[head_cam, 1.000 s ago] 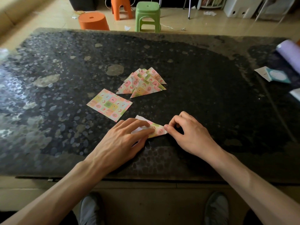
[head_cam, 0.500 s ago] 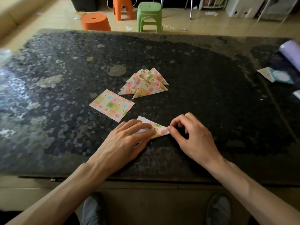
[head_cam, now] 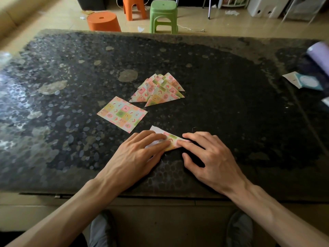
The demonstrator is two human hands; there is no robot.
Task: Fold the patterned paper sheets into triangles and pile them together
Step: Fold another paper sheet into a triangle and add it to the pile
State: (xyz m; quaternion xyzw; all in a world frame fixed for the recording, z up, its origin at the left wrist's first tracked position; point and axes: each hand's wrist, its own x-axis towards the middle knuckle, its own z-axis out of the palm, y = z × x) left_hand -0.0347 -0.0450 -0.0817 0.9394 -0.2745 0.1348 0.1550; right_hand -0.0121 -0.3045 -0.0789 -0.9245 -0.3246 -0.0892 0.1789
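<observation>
A half-folded patterned sheet [head_cam: 171, 139] lies on the dark table near its front edge, its white underside showing at the far left corner. My left hand [head_cam: 137, 155] lies flat on its left part, fingers together. My right hand [head_cam: 211, 157] presses its right end with the fingertips. A flat unfolded patterned sheet [head_cam: 122, 113] lies just beyond my left hand. Further back sits a pile of folded patterned triangles [head_cam: 158, 90], overlapping one another.
The dark mottled table [head_cam: 231, 113] fills the view. At its right edge lie a purple roll [head_cam: 318, 52] and a white and teal card [head_cam: 302, 81]. Orange stools [head_cam: 103, 22] and a green stool [head_cam: 162, 15] stand on the floor beyond.
My right hand has shifted from pinching the sheet's right tip to pressing its fingertips down on the fold. My left hand stays flat on the sheet.
</observation>
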